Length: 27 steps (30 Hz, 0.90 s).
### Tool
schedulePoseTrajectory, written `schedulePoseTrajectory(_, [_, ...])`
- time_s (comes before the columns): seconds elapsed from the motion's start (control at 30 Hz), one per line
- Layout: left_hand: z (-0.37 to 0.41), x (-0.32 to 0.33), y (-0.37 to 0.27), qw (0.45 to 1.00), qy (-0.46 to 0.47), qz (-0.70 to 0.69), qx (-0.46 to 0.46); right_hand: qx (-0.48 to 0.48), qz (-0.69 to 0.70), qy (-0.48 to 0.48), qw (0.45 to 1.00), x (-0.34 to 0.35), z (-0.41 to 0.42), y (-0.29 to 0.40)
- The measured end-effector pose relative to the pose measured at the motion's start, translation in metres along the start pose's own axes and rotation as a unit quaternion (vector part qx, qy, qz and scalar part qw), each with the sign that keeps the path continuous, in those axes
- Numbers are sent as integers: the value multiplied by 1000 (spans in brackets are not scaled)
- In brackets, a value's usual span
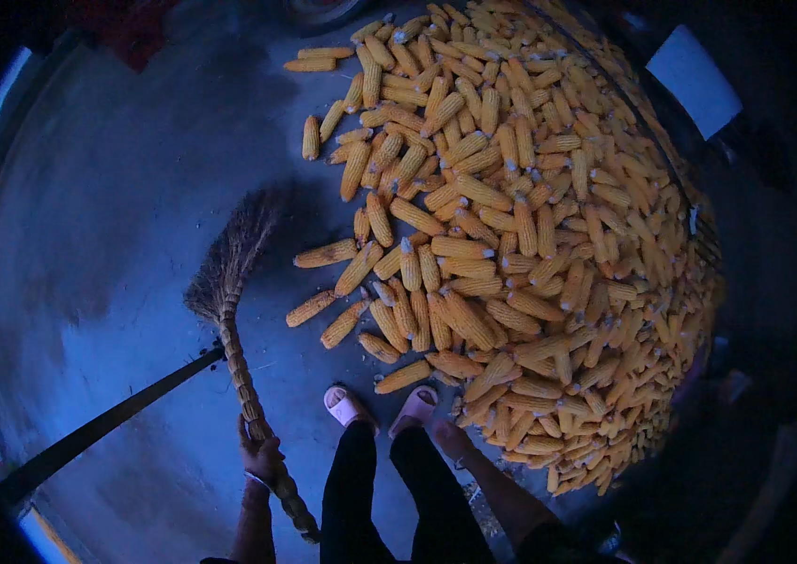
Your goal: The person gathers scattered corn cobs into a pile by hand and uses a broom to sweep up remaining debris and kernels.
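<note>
My left hand (262, 455) is wrapped around the bound handle of a straw broom (238, 352). The broom's bushy head (233, 247) points away from me, and the handle's end comes back beside my left leg. To the right of my feet, my right hand (451, 440) hangs by the near edge of a large heap of husked yellow corn cobs (532, 282). Its fingers are blurred, so whether it touches a cob is unclear. Several loose cobs, one of them a cob (310, 309) close to the broom, lie along the heap's left edge.
A long dark bar or post (116, 423) runs from the lower left to near the broom handle. My feet, in pink slippers (345, 405), stand on the smooth floor (123, 247). Part of a wheel (321, 10) shows at the top. A pale panel (696, 81) is at upper right.
</note>
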<state>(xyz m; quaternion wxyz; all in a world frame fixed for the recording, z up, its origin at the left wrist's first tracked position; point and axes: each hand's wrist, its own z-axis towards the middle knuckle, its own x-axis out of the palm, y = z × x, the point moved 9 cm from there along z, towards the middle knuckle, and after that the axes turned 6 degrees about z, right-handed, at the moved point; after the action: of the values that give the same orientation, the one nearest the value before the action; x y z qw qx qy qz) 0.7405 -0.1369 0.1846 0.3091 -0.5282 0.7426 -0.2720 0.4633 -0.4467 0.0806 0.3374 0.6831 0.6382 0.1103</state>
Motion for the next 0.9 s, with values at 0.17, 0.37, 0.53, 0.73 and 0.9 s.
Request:
schedulePoseTrajectory(0.17, [38, -9, 8, 999, 11, -5, 44, -53, -88, 13, 995, -43, 1, 10])
schedulePoseTrajectory(0.37, [113, -14, 21, 994, -43, 102, 3, -79, -93, -71, 990, -136, 56, 8])
schedulePoseTrajectory(0.53, [225, -39, 115, 808, -51, 571, -138, -110, -134, -171, 970, -206, 133, 0])
schedulePoseTrajectory(0.73, [333, 149, 116, 609, 115, 783, 60, -245, -394, -330, 822, -241, 200, 54])
schedulePoseTrajectory(0.9, [375, 199, 162, 641, 103, 756, 89, -210, -375, -389, 815, -286, 269, 67])
